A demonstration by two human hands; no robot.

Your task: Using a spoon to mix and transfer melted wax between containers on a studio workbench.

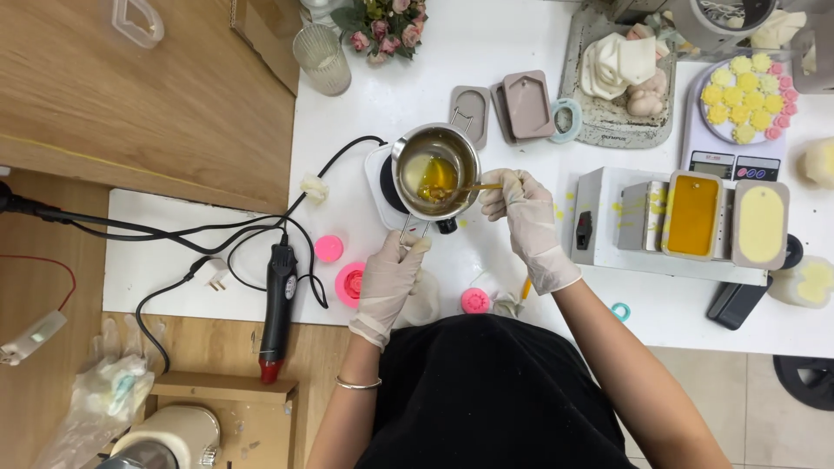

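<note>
Standing at a white worktable (521,35) and stirring melted amber wax inside a small steel melting pot (436,170), which is sitting on a white hot plate (380,178) a little left of the table's middle. Gripping the pot's wire handle (414,227) with the gloved left hand (389,280), fingers closing around it at about 6 o'clock from the pot. Pinching a thin stirring stick (473,187) with the gloved right hand (526,221) at 3 o'clock from the pot, the stick's far end dipping into the liquid. Lying at 9 o'clock from the left hand, a black heat gun (278,300) with a red tip, its cable looping over the table. Resting near both wrists, small pink wax pieces (475,300). Sitting at 3 o'clock from the right hand, a mould filled with orange wax (692,214) and another filled with pale yellow wax (761,224). Showing at 1 o'clock, a digital scale (734,165) carrying yellow and pink wax flowers (747,95).
</note>
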